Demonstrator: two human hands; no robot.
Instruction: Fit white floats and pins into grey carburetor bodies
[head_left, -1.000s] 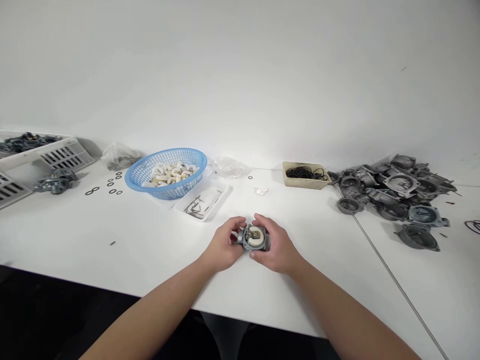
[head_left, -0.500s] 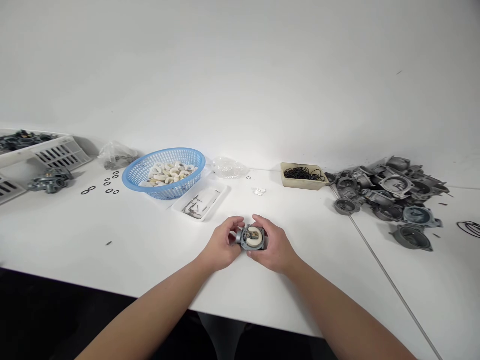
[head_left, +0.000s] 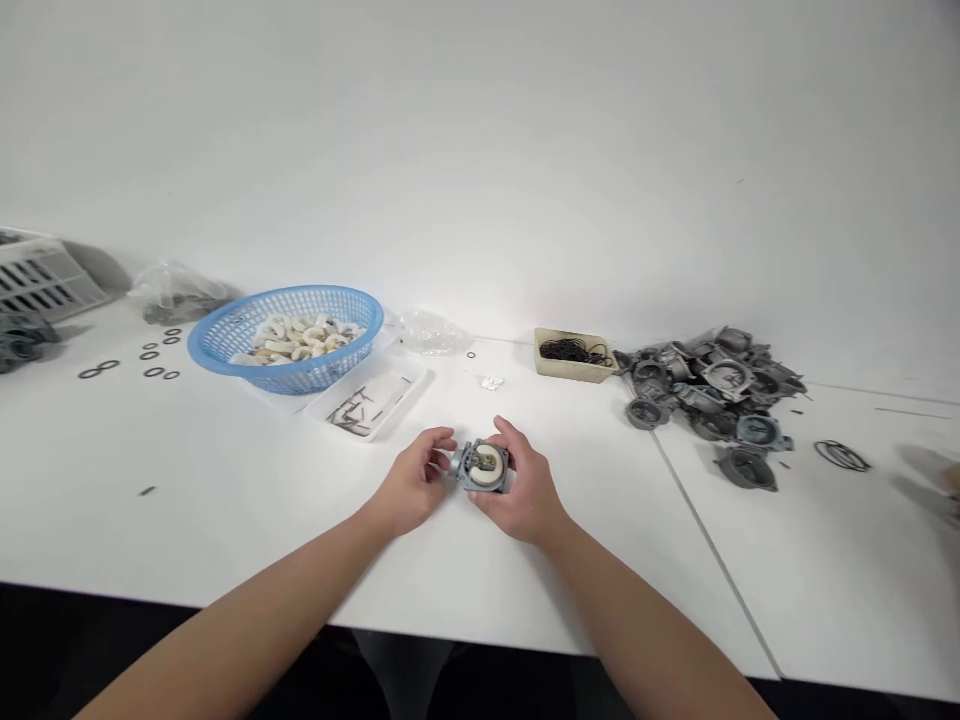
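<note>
Head view: two bare hands over a white worktable
Held thing: grey die-cast carburetor body, cream-white round part set in its face, near the table's front edge
Left hand: fingers curled, tips at the body's left end
Right hand: fingers curved over the body's right side, palm against its lower edge
Behind the body: white plastic tray of thin metal pins; farther left, blue mesh plastic basket of cream-white rings
Right of the body: beige tub of black O-rings; beyond it, heaped grey metal carburetor castings
</note>
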